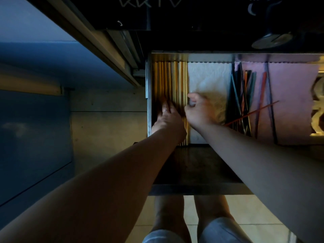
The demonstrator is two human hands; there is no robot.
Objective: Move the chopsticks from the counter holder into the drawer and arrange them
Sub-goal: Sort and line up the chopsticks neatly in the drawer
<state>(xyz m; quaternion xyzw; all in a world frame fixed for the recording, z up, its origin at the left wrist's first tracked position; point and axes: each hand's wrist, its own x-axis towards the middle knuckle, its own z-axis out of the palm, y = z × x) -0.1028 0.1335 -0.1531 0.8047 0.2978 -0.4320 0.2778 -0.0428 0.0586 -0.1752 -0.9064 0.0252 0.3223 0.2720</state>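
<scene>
Left hand (166, 118) is flat on the wooden chopsticks (168, 76), fingers straight and pressing down, not gripping anything. Those chopsticks lie side by side in a neat row along the left wall of the drawer (149, 85), running front to back; the hand covers their near ends. Right hand (199, 111) sits just beside the row's right edge with its fingers curled in. It's blurry there, so I honestly can't tell if it's pinching a stick or holding nothing.

Room-wise: the middle of the drawer is white paper (208, 74) with nothing on it beyond the right hand. Further right in the drawer is a loose pile of dark and coloured chopsticks (243, 88), with one red stick (252, 112) lying slanted across them, on a pink liner (291, 95).

The right end of the drawer is cut off by the frame. The desk (210, 23) above the drawer's back edge is too dark to read properly.
</scene>
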